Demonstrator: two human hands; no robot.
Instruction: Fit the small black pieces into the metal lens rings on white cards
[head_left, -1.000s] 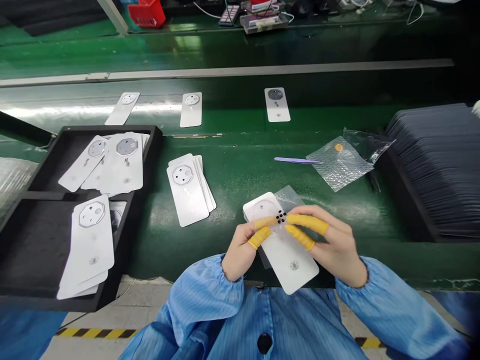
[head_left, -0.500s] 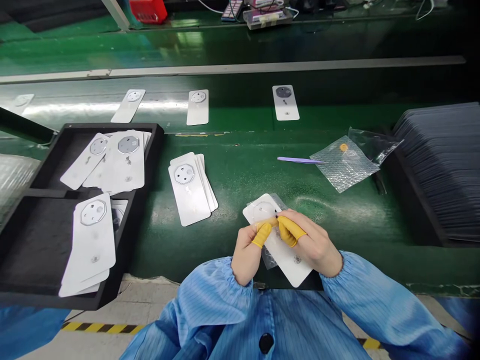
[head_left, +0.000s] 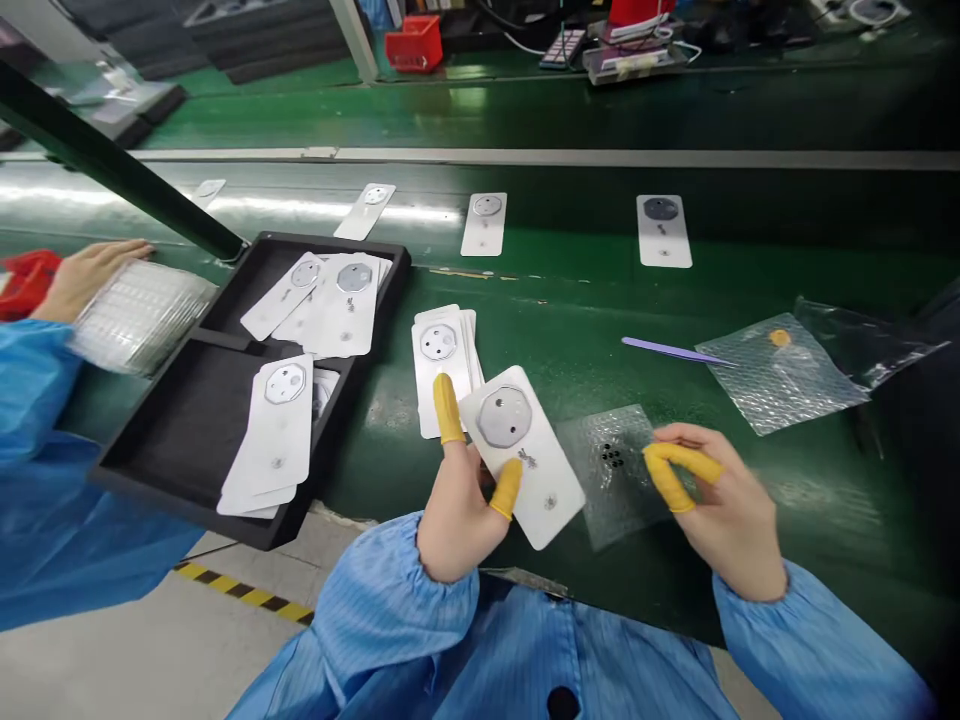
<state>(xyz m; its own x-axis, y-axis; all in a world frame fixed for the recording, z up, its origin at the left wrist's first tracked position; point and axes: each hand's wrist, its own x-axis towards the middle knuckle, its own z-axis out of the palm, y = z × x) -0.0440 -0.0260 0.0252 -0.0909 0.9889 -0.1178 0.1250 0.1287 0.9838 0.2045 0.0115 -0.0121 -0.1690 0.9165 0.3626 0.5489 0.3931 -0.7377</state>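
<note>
My left hand (head_left: 466, 500), with yellow finger cots, holds a white card (head_left: 536, 475) that bears a grey octagonal patch. The card is tilted beside a small stack of white cards (head_left: 435, 385). My right hand (head_left: 705, 500) is at the right edge of a clear bubble sheet (head_left: 615, 500) with several small black dots on it. Its cotted thumb and index finger are pressed together at the tips; whether something small is between them cannot be made out. Purple tweezers (head_left: 667, 349) lie behind, their tip on another bubble sheet (head_left: 780, 385) with an orange dot.
A black tray (head_left: 202, 440) with white cards stands at the left. Beyond it, another person's hand (head_left: 94, 275) rests by a stack of clear wrap (head_left: 142, 315). More white cards (head_left: 664, 235) lie along the back strip.
My hands have moved apart. My left hand has carried the card left off the bubble sheet, uncovering the black dots. The view has swung left, and another person's hand now shows.
</note>
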